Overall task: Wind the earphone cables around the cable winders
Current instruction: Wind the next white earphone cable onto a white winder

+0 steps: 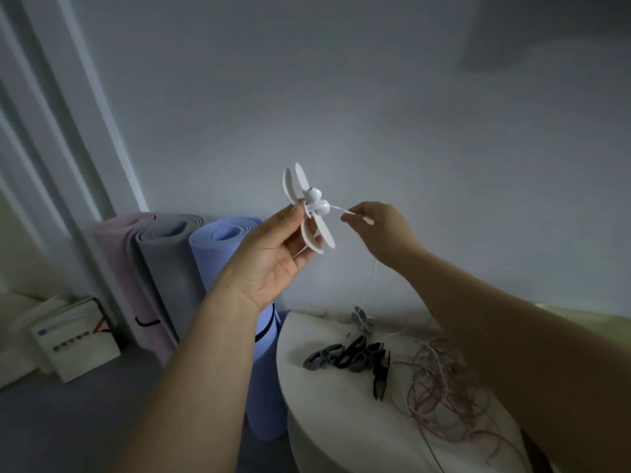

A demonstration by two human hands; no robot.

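Two earbuds [317, 201] on white four-winged winder [312, 238], left hand [273, 257] gripping it, right hand [379, 230] pinching white cable [338, 209]

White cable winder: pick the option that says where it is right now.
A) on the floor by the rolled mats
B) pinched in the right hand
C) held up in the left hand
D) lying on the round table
C: the left hand holds the white winder up in the air, while the right hand only pinches the white cable leading off it, well above the table.
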